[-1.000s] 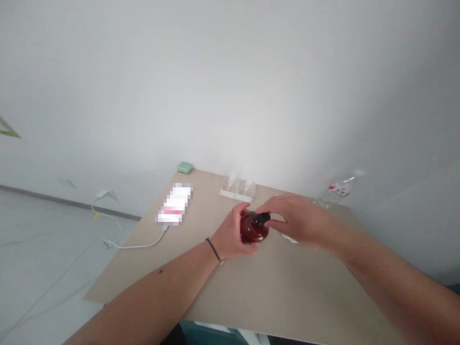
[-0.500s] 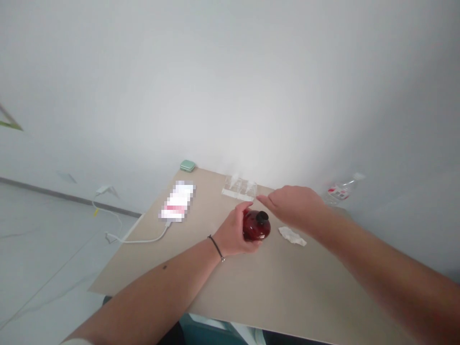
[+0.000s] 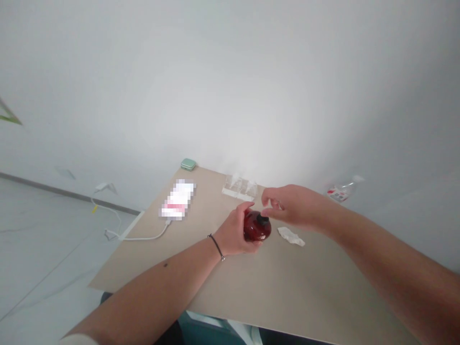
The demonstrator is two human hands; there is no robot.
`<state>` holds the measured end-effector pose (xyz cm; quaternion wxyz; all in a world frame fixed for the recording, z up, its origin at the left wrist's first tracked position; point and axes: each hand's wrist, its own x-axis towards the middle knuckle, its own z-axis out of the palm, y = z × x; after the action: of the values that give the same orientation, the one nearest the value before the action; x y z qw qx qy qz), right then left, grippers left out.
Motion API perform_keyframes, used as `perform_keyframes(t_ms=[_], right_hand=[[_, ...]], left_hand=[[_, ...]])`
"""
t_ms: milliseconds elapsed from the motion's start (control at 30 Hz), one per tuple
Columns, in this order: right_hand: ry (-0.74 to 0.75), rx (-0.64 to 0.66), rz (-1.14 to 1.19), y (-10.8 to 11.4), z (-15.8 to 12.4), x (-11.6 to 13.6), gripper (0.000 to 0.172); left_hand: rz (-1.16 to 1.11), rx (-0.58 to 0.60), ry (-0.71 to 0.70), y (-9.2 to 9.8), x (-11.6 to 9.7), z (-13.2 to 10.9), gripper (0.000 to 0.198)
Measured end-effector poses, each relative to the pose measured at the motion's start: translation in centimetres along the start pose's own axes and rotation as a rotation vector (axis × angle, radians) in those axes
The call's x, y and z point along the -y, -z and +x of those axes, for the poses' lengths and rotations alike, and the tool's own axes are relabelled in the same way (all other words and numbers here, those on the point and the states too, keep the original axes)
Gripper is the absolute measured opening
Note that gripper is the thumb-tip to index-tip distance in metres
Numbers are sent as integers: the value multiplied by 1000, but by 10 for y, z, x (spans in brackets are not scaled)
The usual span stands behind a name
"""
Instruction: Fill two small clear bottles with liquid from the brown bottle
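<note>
A dark red, shiny bottle with a black cap stands on the beige table. My left hand is wrapped round its left side, thumb at the back and fingers at the front. Just above and right of the cap is my right hand. Its fingers are bent, with a gap between thumb and forefinger, and nothing shows between them. The thumb tip overlaps the cap's edge; whether it touches, I cannot tell. A crumpled white tissue lies right of the bottle.
A clear plastic holder stands by the wall. A phone on a white cable lies left on the table. A small green case sits at the far corner. Behind my right arm is a clear plastic bottle.
My right hand has turned and its fingers have come apart, with the thumb now at the black cap. My left hand keeps its hold on the red bottle.
</note>
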<state>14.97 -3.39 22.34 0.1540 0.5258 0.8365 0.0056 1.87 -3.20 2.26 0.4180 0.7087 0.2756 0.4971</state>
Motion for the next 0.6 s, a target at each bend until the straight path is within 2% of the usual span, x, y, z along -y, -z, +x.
perform_keyframes(t_ms=[67,133,200,300,433,533,600], right_hand=[[131,63,79,-3,-1,-1,25],[206,108,83,-7,0,-1,20],[204,114,44,-11,2,0,13],[192,120,-35,-16,2,-1,12],[263,39,-183,-25,2,-6,19],[330,-54,-313,-33,4,-7,32],[322,-68,-356,-36,8,-5,40]], left_hand=[[-7,-1,-14,0,-1,0,97],[-6,-7,-16,-1,-2,0,97],[2,-12,2,-1,-3,0,99],[1,-9,23,-1,-3,0,100],[-12,1,27,1,0,0,99],[-50,31,8,1,1,1,99],[-68,46,8,0,-2,0,100]])
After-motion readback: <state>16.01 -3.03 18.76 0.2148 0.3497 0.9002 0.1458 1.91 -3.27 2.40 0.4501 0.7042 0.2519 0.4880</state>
